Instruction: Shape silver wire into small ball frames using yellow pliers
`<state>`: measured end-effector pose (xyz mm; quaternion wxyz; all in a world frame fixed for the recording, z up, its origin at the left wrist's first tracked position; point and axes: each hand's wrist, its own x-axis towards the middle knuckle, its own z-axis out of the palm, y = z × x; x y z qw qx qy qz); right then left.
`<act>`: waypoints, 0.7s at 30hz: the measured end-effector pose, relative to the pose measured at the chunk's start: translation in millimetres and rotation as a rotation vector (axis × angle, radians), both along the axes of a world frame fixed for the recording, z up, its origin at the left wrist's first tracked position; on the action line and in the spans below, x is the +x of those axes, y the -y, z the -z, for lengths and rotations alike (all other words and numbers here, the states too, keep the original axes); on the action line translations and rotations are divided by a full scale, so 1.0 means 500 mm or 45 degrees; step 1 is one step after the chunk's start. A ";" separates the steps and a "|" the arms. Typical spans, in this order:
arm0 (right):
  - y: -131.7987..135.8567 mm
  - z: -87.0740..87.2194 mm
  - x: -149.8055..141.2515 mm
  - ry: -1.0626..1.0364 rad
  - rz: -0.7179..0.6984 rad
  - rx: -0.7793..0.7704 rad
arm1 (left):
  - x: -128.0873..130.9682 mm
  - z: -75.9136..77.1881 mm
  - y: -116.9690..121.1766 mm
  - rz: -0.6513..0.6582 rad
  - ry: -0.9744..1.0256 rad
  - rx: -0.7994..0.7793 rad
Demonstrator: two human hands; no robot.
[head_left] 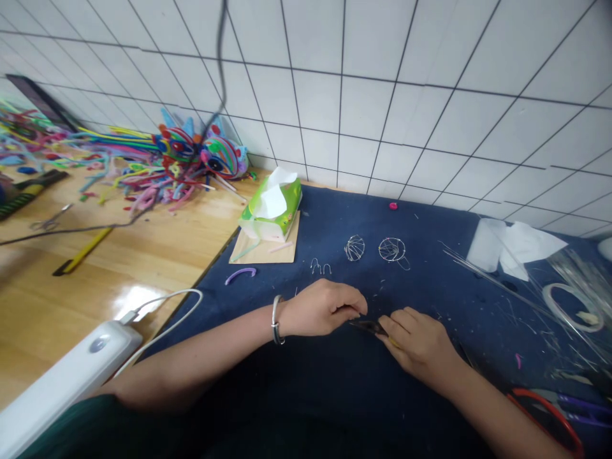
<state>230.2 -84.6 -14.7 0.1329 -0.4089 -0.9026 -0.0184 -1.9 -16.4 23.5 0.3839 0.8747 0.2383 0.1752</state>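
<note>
My right hand (pixel 421 344) is closed round a pair of pliers (pixel 367 326), whose dark jaws point left. A bit of yellow handle shows under the fingers. Close to the tip of the jaws, the thumb and fingers of my left hand (pixel 326 307) are pinched together; what they hold is too small to make out. Beyond my hands lie a few small bent wire hooks (pixel 320 268). Two round wire frames, one oval (pixel 354 248) and one wider with a loop at its edge (pixel 392 250), rest on the dark blue cloth (pixel 329 217).
A green tissue pack (pixel 275 207) sits on a thin wooden board (pixel 287 255), near a purple curved piece (pixel 240 274). Straight wires (pixel 488 274) and red-handled scissors (pixel 549 414) lie right. Left are a white power bank-like bar (pixel 71 376), a yellow cutter (pixel 88 250) and colourful pipe cleaners (pixel 119 153).
</note>
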 end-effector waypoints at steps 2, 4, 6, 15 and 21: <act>0.001 0.003 -0.001 -0.027 0.019 -0.065 | -0.001 0.001 0.002 0.059 -0.041 0.059; 0.003 0.005 -0.002 -0.046 0.022 -0.107 | -0.002 0.003 0.004 0.103 -0.078 0.090; 0.004 0.006 -0.003 -0.059 0.017 -0.114 | -0.002 0.006 0.005 0.130 -0.098 0.099; -0.005 0.007 0.004 0.042 0.044 -0.003 | -0.004 0.014 -0.019 0.039 -0.094 0.015; -0.006 0.011 0.002 0.007 0.042 0.026 | -0.005 0.015 -0.017 0.010 -0.128 0.067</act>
